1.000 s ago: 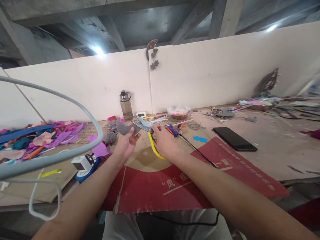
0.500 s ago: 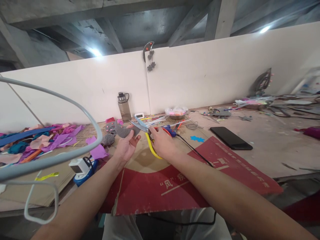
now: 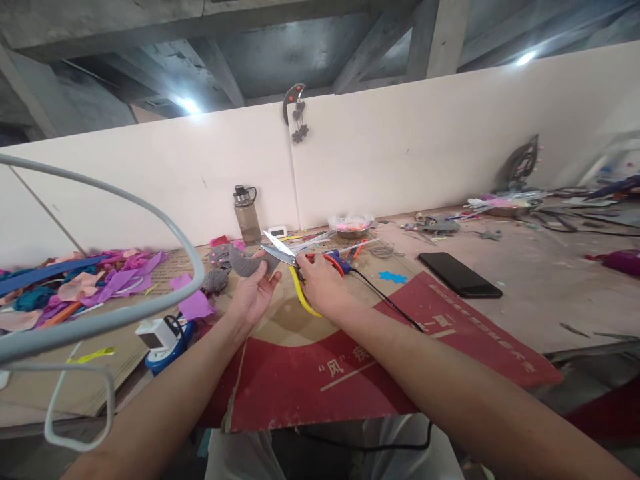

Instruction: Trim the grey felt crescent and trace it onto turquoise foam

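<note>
Pinched in my left hand (image 3: 254, 293) is a grey crescent-shaped piece of felt (image 3: 244, 263), held above the cardboard. My right hand (image 3: 323, 283) grips a pair of scissors (image 3: 281, 253) with one yellow and one red handle. The blades are spread and point left, close over the right end of the grey crescent; whether they touch it I cannot tell. Behind my left hand lie a ball of grey yarn (image 3: 216, 281) and a grey piece with pink dots (image 3: 220, 254). A blue-handled tool with a black cord (image 3: 385, 303) lies partly hidden behind my right hand.
A red-printed cardboard sheet (image 3: 320, 393) covers the table before me. Colourful fabric scraps (image 3: 80, 283) and a blue power strip with a white plug (image 3: 160, 335) are left. A bottle (image 3: 247, 217) and a bowl (image 3: 351, 230) stand behind; a phone (image 3: 459, 274) lies right. A grey curved tube (image 3: 165, 220) crosses the left foreground.
The scissor blades have spread wider beside the grey crescent. Both hands stay in nearly the same place, and the view has shifted slightly.
</note>
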A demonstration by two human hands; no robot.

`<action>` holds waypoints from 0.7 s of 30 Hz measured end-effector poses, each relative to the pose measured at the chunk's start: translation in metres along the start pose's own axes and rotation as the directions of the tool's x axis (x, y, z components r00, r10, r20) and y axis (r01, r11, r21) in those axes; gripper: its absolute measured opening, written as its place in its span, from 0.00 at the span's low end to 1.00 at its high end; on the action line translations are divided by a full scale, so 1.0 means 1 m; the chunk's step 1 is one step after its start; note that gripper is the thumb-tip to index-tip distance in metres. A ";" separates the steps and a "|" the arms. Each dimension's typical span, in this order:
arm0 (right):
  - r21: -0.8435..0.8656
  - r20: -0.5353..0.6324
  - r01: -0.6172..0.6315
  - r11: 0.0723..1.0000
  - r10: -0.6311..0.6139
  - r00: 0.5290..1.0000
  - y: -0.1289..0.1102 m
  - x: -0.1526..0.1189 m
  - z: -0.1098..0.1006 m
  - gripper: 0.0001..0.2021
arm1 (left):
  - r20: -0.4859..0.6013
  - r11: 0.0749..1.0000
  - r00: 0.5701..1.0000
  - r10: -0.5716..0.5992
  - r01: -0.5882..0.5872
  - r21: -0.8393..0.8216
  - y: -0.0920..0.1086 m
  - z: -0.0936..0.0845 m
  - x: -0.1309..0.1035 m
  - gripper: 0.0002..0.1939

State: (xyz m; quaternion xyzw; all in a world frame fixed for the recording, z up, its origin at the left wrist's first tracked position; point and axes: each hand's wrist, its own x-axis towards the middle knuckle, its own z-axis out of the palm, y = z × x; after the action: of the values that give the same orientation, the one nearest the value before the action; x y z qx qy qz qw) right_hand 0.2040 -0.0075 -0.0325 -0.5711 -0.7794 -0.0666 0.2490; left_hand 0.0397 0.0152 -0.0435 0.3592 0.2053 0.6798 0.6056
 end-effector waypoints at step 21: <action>-0.062 -0.047 0.039 0.997 -0.042 0.998 0.005 0.000 0.005 0.17 | -0.017 1.000 1.000 0.017 -0.016 0.021 0.001 0.002 0.000 0.09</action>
State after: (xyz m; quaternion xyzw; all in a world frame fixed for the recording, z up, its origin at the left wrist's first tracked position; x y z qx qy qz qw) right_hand 0.2068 -0.0041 -0.0379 -0.5606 -0.7822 -0.1092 0.2488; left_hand 0.0404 0.0146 -0.0418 0.3614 0.2148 0.6856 0.5943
